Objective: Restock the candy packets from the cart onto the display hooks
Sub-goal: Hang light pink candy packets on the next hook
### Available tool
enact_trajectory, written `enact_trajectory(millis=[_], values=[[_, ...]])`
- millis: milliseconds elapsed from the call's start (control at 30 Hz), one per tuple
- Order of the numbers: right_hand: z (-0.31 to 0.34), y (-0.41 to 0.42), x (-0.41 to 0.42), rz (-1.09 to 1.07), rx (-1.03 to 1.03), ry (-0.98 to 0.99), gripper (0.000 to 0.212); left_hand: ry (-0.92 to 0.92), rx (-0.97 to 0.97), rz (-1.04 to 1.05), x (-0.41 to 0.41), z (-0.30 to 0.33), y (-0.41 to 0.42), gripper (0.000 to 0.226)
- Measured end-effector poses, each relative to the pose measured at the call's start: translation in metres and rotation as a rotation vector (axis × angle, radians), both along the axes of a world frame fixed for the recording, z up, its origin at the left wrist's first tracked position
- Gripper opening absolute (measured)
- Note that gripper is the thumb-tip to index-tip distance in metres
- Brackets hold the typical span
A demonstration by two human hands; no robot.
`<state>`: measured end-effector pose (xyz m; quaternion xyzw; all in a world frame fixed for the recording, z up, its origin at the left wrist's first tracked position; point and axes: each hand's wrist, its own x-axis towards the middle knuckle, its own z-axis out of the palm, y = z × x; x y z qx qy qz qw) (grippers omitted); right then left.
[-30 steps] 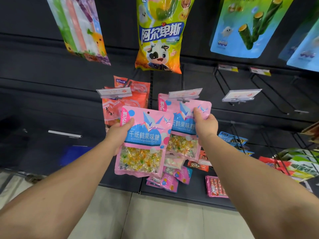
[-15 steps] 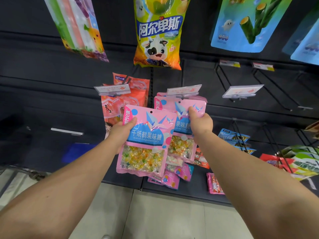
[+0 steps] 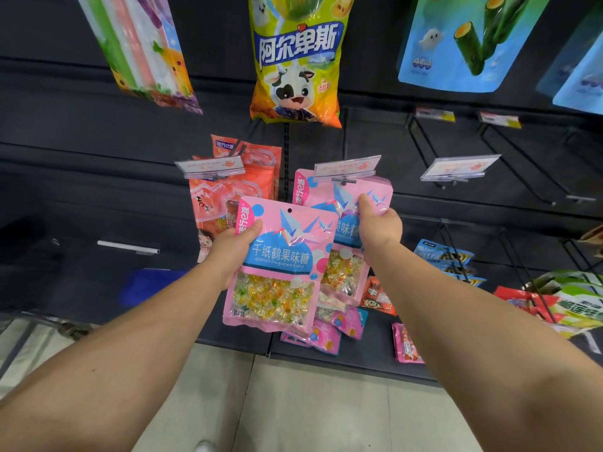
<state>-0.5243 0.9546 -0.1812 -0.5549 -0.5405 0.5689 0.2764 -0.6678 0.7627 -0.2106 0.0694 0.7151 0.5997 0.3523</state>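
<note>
The left hand (image 3: 233, 247) grips a pink crane-print candy packet (image 3: 277, 265) by its left edge, thumb across the front, holding it upright in front of the display with its punched hang hole free at the top, not yet on any hook. The right hand (image 3: 380, 228) pinches the top of the hung pink packets (image 3: 346, 197), a small stack of the same candy already sitting on the middle hook under its price tag (image 3: 347, 167); it seems to be steadying or squaring them. So the job looks partly done: this hook carries several packets, and the hook to its left holds orange-red candy packets (image 3: 235, 190). What is left, as far as can be judged, is to thread the held packet onto the middle hook, then fill the bare hooks on the right, one of which shows only a price tag (image 3: 460, 167). Loose pink packets (image 3: 329, 334) lie on the bottom shelf (image 3: 368, 350) below. The cart is not in view, so how much stock remains cannot be told.
</note>
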Motion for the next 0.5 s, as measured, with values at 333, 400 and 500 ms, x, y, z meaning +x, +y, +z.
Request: enact_trajectory(millis=[333, 400, 500], values=[[-0.008, -0.001, 0.014, -0.176, -0.032, 0.003, 0.05, 0.026, 0.001, -0.058, 0.009, 0.001, 0.02, 0.037], [-0.009, -0.008, 0.022, -0.077, -0.134, 0.19, 0.045, 0.016, 0.014, -0.074, 0.014, 0.002, 0.03, 0.037], [-0.004, -0.017, 0.029, 0.177, -0.184, 0.232, 0.047, -0.028, 0.041, -0.087, 0.023, 0.005, 0.048, 0.036]])
